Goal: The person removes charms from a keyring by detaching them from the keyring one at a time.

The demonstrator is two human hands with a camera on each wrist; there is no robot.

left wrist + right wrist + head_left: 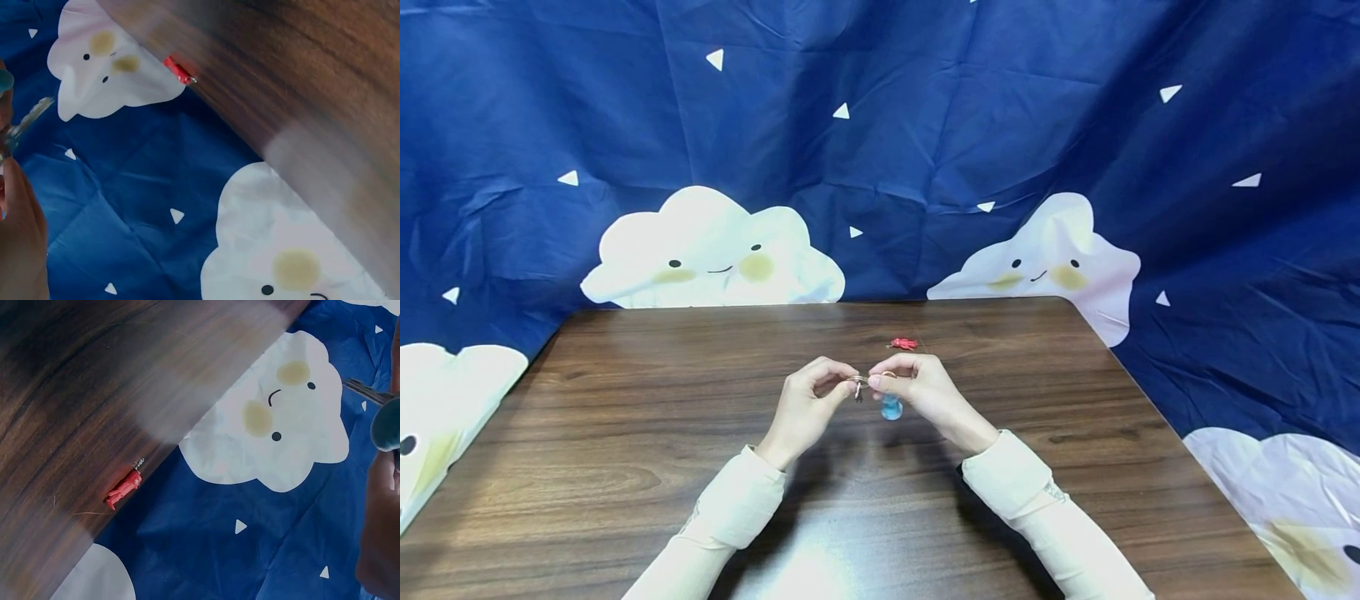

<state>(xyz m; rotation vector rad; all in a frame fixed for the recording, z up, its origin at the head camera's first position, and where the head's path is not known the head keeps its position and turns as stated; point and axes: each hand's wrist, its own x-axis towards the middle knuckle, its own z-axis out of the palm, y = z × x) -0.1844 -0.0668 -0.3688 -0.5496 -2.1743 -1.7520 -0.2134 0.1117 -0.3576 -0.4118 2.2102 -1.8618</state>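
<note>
Above the table, my two hands meet at a metal key ring (863,381). My left hand (797,408) pinches it from the left between thumb and fingertips. From the other side, my right hand (936,398) pinches the ring between thumb and forefinger. A small key (859,392) hangs between the hands; its blade (32,115) shows in the left wrist view. Below the right fingers dangles a light-blue charm (891,407), seen as a rounded end (387,425) in the right wrist view. Fingers hide part of the ring.
A small red figure-shaped charm (903,343) with a short metal chain (139,464) lies on the brown wooden table (647,417), beyond my hands. Behind the table's far edge hangs a dark blue cloth (895,150) with white clouds and triangles.
</note>
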